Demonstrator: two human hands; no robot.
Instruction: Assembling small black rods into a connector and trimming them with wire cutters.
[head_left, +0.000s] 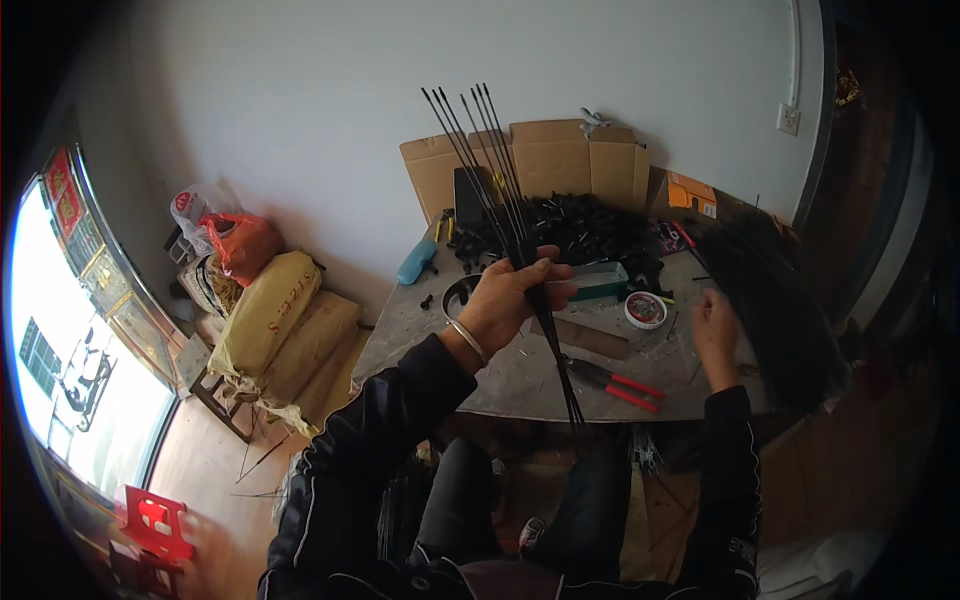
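Observation:
My left hand [508, 298] is closed round the middle of a bundle of thin black rods [508, 215], raised over the table. Their upper ends fan out in front of the wall, and the lower ends cross together towards the table's front edge. Over the right part of the grey table [480, 385], my right hand [713, 335] is curled with its fingers drawn in; whatever they hold, if anything, is hidden. Beside that hand lies a large mass of fine black rods [775, 310]. A small round tub [645, 310] with bits inside stands to its left.
Red-handled pliers [625, 388] lie near the front edge, by a brown flat strip [583, 338]. Behind are a heap of black parts [570, 225], a green tray [600, 282] and upright cardboard [565, 160]. Yellow sacks [270, 320] are piled at left, with a red stool [157, 522] below.

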